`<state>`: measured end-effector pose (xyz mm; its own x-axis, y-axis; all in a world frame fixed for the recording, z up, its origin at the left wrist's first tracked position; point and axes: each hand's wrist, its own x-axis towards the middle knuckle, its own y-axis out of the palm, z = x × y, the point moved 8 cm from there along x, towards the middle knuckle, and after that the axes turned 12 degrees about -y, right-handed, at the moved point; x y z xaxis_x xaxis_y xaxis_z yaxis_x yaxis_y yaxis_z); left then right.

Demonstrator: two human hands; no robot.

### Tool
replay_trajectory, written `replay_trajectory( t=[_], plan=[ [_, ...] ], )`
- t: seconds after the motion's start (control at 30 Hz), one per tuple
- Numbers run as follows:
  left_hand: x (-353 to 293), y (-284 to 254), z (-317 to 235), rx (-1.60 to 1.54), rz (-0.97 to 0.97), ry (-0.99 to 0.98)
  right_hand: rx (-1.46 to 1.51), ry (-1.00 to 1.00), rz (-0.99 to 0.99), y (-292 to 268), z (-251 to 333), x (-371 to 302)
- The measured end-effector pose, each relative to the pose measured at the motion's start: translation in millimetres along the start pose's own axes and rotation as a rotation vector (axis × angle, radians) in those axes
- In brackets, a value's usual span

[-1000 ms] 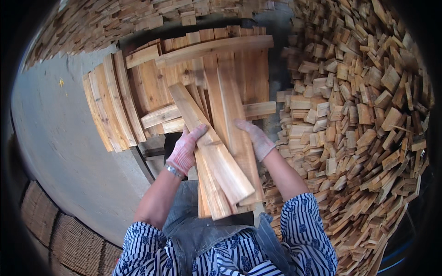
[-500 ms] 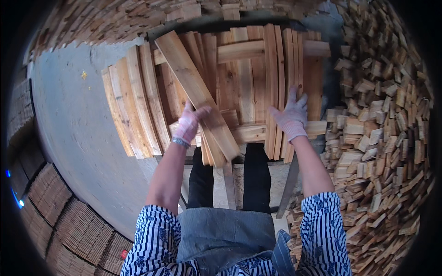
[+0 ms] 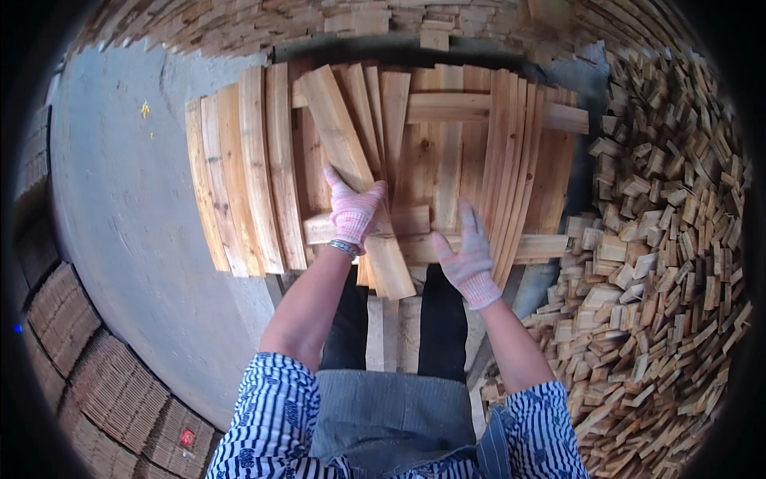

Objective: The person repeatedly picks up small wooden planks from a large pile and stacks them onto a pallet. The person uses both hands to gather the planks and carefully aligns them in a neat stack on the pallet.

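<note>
My left hand (image 3: 355, 211), in a pinkish knit glove, is closed round a slanted wooden board (image 3: 339, 132), thumb on one edge and fingers on the other. Beneath and beside that board, several narrower slats (image 3: 392, 112) fan out. My right hand (image 3: 467, 259), gloved too, hovers with fingers spread and holds nothing. Just past it a row of upright slats (image 3: 511, 160) lies close together. All this rests on a bed of planks crossed by an upper batten (image 3: 451, 107) and a lower batten (image 3: 542, 247).
More planks (image 3: 239, 176) lie side by side at the left end of the bed. A large heap of short wood offcuts (image 3: 638, 279) rises on the right. Wood is piled along the far side (image 3: 319, 28). Bundled slat stacks (image 3: 120, 383) line the lower left, beyond grey floor (image 3: 136, 223).
My right hand has left the right-hand row of slats and moved left and nearer me. My left hand has shifted right and closed round the slanted board, which now stands a bit steeper.
</note>
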<state>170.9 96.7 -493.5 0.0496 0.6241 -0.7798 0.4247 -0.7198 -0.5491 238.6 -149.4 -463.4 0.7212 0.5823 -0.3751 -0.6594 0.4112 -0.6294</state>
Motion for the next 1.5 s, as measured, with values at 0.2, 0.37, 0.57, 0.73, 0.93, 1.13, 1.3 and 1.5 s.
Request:
replay_trajectory(
  t=[0.2,0.37,0.57,0.73,0.93,1.13,1.3,1.5],
  plan=[
    [59.1,-85.3,8.3,0.411,-0.215,0.397,0.442,0.252,0.034,93.4,-20.4,62.6],
    [116.2,-110.4,37.8,0.796,-0.506,0.466,0.316,0.45,0.186,133.6,33.8,115.2],
    [134.6,-130.8,34.3,0.662,-0.3,0.585,0.54,0.271,-0.032,117.9,46.8,105.7],
    [183.6,-153.5,54.2,0.884,-0.304,0.424,0.741,0.297,0.199,164.5,110.3,138.5],
    [184.1,-143.1,54.1,0.962,-0.039,0.281,0.368,0.467,0.247,243.9,119.1,153.8],
    [180.7,-150.5,59.8,0.999,-0.069,0.182,0.082,0.272,0.049,203.6,181.7,168.7],
    [176.1,-149.8,47.1,1.041,-0.036,0.096,0.125,0.173,-0.054,196.5,134.7,166.2],
    [176.4,-145.8,51.1,1.005,-0.063,0.151,0.373,0.354,-0.005,179.0,79.7,163.3]
  ],
)
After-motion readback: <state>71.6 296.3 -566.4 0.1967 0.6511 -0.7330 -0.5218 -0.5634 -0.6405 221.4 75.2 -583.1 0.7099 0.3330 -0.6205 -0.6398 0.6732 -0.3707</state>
